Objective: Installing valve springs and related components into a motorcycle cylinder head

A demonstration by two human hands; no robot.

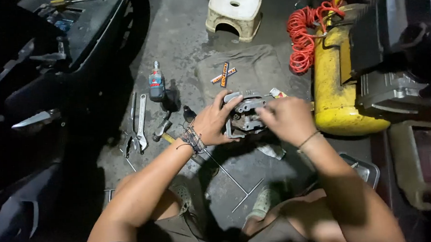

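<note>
Concrete floor (184, 36), wrench (141, 119), bottle (156, 83), perhaps pliers (130, 138)

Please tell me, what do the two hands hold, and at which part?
Both hold a grey metal engine part: left hand grips its left side, right hand its right side.

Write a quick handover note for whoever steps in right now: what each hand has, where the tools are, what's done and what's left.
Left hand: gripping the grey metal engine part from its left side.
Right hand: on the part's right side, fingers at its top; its exact hold is hidden.
Part is held above the concrete floor, in front of the cloth.
Pliers, wrench and small bottle lie left; T-handle tool lies near the feet.
Done: unclear. Left: part still in hand, not set down.
</note>
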